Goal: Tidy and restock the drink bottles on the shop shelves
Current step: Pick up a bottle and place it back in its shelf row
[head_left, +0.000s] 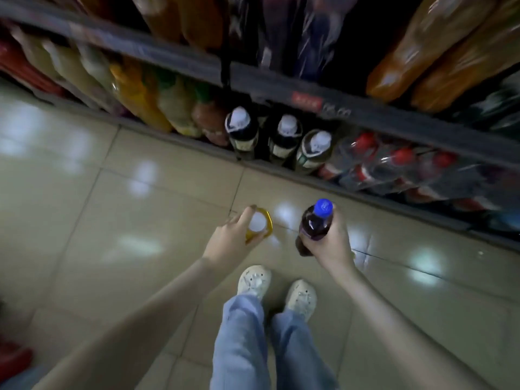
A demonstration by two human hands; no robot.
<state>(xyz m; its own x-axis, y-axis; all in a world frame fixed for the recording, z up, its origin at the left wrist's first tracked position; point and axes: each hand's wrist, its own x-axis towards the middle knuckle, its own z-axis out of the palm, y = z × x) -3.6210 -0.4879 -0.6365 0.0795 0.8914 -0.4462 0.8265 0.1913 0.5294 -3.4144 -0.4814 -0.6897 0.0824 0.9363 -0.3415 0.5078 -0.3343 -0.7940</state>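
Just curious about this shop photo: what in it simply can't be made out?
Head view throughout.
- The yellow bottle: the left grip covers its body; only the white cap and a yellow rim show.
- The dark bottle: the right grip hides its lower part.
- The price tag: blurred, figures unreadable.
- The upper-shelf bottles: blurred, tops cut by the top edge.
- The red thing: cut by the left edge, unidentifiable.
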